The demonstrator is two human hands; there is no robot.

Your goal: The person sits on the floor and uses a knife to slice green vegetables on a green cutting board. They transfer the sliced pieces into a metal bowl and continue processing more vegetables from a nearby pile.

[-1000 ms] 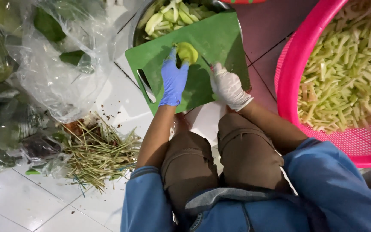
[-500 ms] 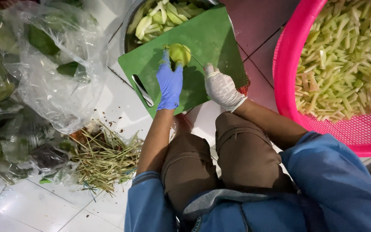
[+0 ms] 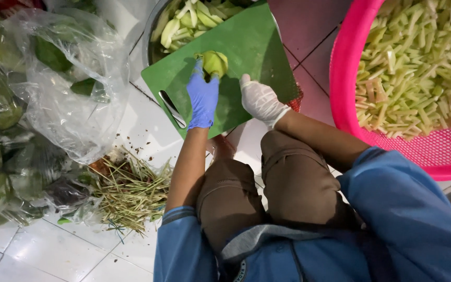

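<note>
A green cutting board (image 3: 259, 49) lies on the tiled floor in front of my knees. On it sits a peeled yellow-green fruit (image 3: 216, 62). My left hand (image 3: 203, 99), in a blue glove, grips the fruit from below with its fingertips. My right hand (image 3: 260, 100), in a white glove, rests curled on the board just right of the fruit, about a hand's width from it. Whether it holds anything is hidden.
A metal bowl (image 3: 153, 36) of cut green pieces stands behind the board. A large pink basket (image 3: 340, 89) of pale strips fills the right side. Clear plastic bags (image 3: 74, 104) of green fruit lie at the left, with a pile of stems and scraps (image 3: 131, 193) beside my left knee.
My right hand has slid a little to the left, closer to the fruit. My left hand stays on the fruit.
</note>
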